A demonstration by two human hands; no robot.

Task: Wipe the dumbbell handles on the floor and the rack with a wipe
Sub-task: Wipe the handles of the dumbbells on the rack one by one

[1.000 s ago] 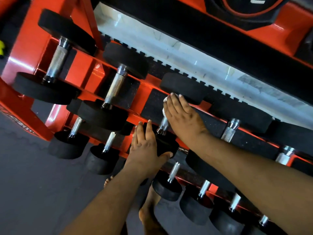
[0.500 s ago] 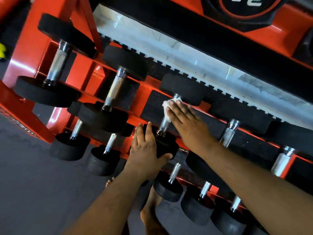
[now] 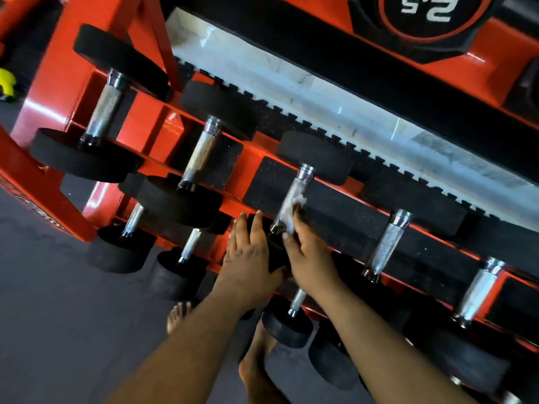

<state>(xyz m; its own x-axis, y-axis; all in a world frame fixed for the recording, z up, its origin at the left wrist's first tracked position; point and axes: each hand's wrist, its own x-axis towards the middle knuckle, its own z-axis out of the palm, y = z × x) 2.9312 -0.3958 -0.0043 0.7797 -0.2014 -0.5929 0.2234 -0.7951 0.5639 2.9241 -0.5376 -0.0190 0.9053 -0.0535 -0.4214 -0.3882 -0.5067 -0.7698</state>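
Observation:
A red rack (image 3: 145, 132) holds black-headed dumbbells with chrome handles on two tiers. My right hand (image 3: 306, 258) grips a white wipe (image 3: 293, 209) wrapped round the lower part of the third dumbbell's handle (image 3: 297, 189) on the upper tier. My left hand (image 3: 248, 258) lies flat, fingers straight, on that dumbbell's near black head, which it mostly hides. Other handles show at left (image 3: 105, 112), centre-left (image 3: 201, 154) and right (image 3: 385, 243).
Smaller dumbbells (image 3: 288, 325) sit on the lower tier near my bare feet (image 3: 256, 371). A 2.5 weight plate (image 3: 423, 21) rests at the top right. Grey floor (image 3: 58, 330) spreads to the left. A yellow object (image 3: 5, 81) lies at the far left edge.
My right hand slid the wipe down the handle from its upper end toward the near head. My left hand stayed on the head. The camera shifted slightly.

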